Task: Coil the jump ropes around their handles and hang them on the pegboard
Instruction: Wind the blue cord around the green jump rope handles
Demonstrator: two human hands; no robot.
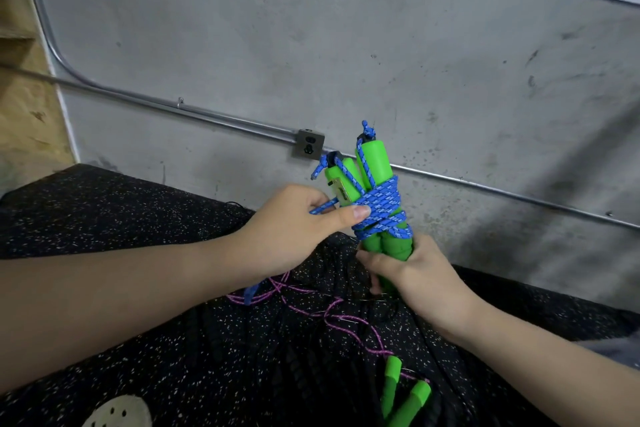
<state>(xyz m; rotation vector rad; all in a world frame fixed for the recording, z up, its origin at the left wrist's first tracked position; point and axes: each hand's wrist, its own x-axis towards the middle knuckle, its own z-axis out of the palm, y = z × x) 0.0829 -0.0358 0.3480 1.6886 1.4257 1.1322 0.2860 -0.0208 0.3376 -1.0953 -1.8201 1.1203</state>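
Observation:
Two green foam handles (375, 163) stand upright side by side, bound with several turns of blue speckled rope (382, 206). My right hand (412, 269) grips the handles at their lower ends. My left hand (294, 225) pinches the loose blue rope against the coil with the thumb, and the rope's tail hangs below my left wrist. A second jump rope lies on the floor: its purple cord (332, 314) snakes under my arms to two green handles (403, 392) at the bottom. No pegboard is in view.
The floor is black speckled rubber matting (173, 340). A grey concrete wall (346, 45) stands close ahead, with a metal conduit and an outlet box (309, 146). A pale perforated object (119, 412) lies at the bottom left. A plywood panel (20, 97) is at the far left.

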